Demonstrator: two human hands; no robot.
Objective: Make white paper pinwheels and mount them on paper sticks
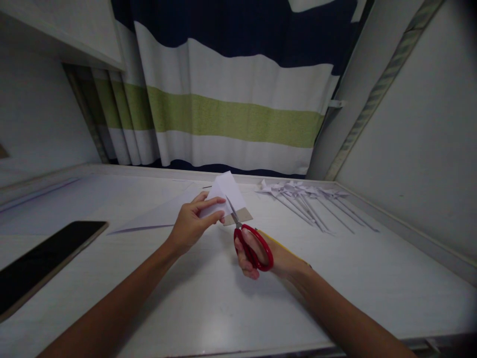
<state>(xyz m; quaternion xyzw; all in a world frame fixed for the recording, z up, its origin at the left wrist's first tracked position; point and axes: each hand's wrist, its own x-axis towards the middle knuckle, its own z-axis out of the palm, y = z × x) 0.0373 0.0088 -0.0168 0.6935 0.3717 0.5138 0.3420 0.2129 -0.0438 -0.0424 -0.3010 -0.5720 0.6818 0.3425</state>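
Note:
My left hand pinches a folded piece of white paper between fingers and thumb, raised a little over the table. Red-handled scissors sit in my right hand, with thumb and fingers through the loops. Their metal blades point up and left at the paper's lower part, close to my left fingertips; I cannot tell how far they have cut in. Below the paper a tan piece of card shows. Beside my right wrist lies a yellow pencil, partly hidden by the hand.
Several paper pinwheels on sticks lie at the back right of the white table. A large white sheet lies behind my left hand. At the left is a dark-screened phone. A striped curtain hangs behind the table.

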